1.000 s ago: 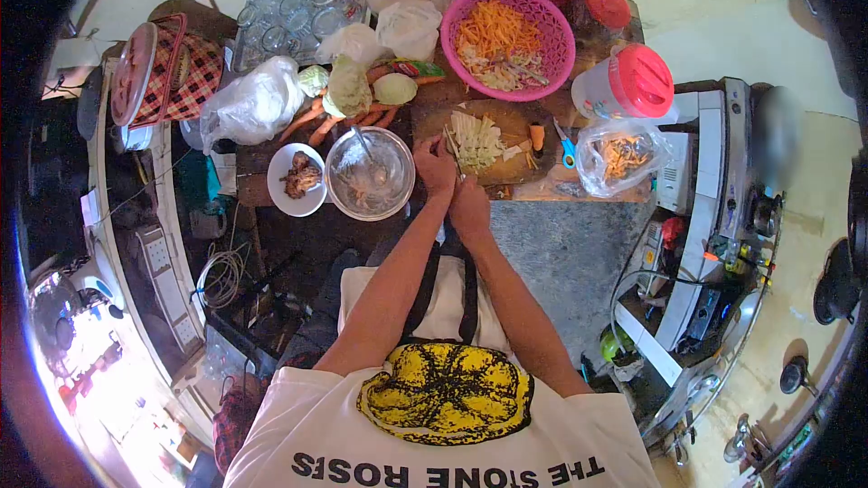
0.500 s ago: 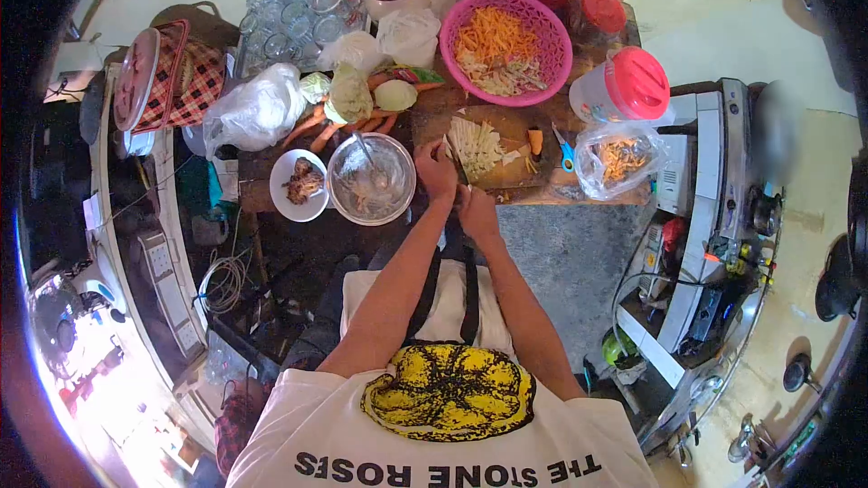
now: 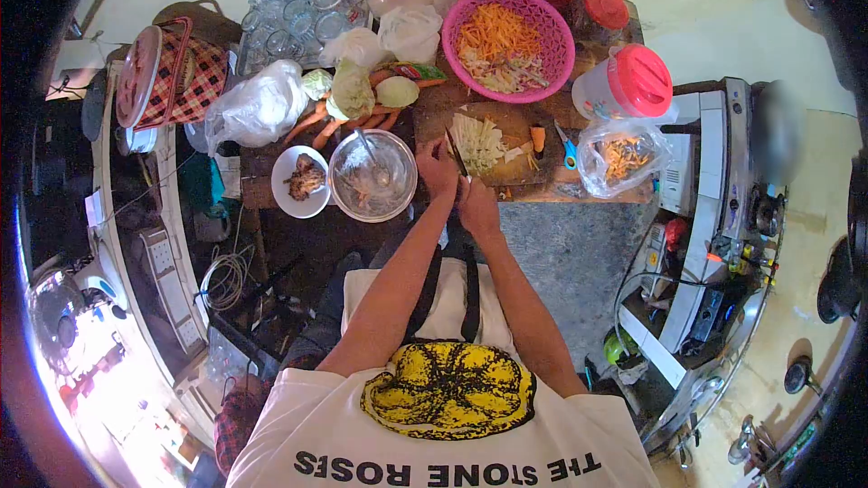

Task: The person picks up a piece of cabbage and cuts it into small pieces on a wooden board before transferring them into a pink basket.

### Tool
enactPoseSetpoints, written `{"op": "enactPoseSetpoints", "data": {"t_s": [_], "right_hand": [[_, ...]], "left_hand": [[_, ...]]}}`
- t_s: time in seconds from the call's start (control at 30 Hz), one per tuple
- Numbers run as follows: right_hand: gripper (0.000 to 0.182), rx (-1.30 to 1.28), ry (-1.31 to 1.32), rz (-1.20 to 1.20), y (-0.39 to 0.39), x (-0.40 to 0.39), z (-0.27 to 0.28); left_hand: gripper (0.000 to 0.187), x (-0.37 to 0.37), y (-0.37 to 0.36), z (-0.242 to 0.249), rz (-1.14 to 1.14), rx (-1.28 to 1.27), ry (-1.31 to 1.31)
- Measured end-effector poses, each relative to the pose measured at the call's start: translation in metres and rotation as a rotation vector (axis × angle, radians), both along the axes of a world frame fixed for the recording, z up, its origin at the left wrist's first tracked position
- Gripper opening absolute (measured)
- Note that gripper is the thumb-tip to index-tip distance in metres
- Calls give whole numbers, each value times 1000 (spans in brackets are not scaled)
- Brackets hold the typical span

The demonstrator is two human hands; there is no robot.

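The right hand [image 3: 476, 208] is clenched around the handle of a knife [image 3: 457, 154], blade running up toward 11 o'clock across the near-left part of the wooden cutting board [image 3: 515, 122]. The left hand [image 3: 438, 167] sits just beside the blade on its 9 o'clock side, fingers curled down at the board's left edge; whether they pin a piece or only steady the pile cannot be told. A heap of pale shredded cabbage [image 3: 477, 141] lies on the board at 1 o'clock from the left hand, touching the blade line.

Surroundings, read from the board:
- 9 o'clock: a metal bowl [image 3: 372, 174] with a spoon in it, then a small white plate [image 3: 300, 181].
- 11 o'clock: cabbage pieces [image 3: 351, 90] and whole carrots [image 3: 318, 123].
- 12 o'clock: a pink basket [image 3: 508, 41] of shredded carrot and cabbage.
- 3 o'clock: a carrot stub [image 3: 537, 137], blue scissors [image 3: 566, 148] and a clear bag [image 3: 620, 156].

Recommended technique, as a judgement from this view: keep the left fingertips tucked behind the knuckles so the blade flat rides against them. Keep the tip on the board and rock the heel. Advance the guiding hand evenly for uniform shreds. The board is crowded, so sweep cut material aside before it spills over the near edge.
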State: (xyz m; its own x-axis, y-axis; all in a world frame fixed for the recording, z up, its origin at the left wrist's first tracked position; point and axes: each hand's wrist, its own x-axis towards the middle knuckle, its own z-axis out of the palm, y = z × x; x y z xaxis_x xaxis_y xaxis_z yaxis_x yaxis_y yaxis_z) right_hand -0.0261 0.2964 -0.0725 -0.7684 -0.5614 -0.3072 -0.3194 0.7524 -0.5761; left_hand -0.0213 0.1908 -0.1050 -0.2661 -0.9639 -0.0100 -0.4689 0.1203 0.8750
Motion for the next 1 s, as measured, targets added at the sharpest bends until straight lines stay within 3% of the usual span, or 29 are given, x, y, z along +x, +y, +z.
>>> {"op": "enactPoseSetpoints", "data": {"t_s": [0.07, 0.17, 0.27, 0.37, 0.47, 0.77, 1.0], "right_hand": [[37, -67, 72, 103, 4, 1, -7], [37, 6, -67, 3, -2, -3, 6], [39, -29, 53, -11, -1, 3, -4], [39, -25, 26, 59, -5, 1, 26], [30, 82, -72, -51, -12, 2, 22], [34, 167, 22, 29, -13, 5, 11], [34, 77, -8, 56, -10, 0, -7]], "left_hand": [[15, 0, 1, -6, 3, -39, -10], [14, 0, 1, -17, 15, -137, -88], [13, 0, 1, -4, 6, -64, -56], [12, -4, 1, 14, 39, 40, -56], [12, -2, -1, 7, 24, 14, -63], [11, -4, 1, 11, 53, 20, -60], [12, -4, 1, 3, 30, -5, -6]]}}
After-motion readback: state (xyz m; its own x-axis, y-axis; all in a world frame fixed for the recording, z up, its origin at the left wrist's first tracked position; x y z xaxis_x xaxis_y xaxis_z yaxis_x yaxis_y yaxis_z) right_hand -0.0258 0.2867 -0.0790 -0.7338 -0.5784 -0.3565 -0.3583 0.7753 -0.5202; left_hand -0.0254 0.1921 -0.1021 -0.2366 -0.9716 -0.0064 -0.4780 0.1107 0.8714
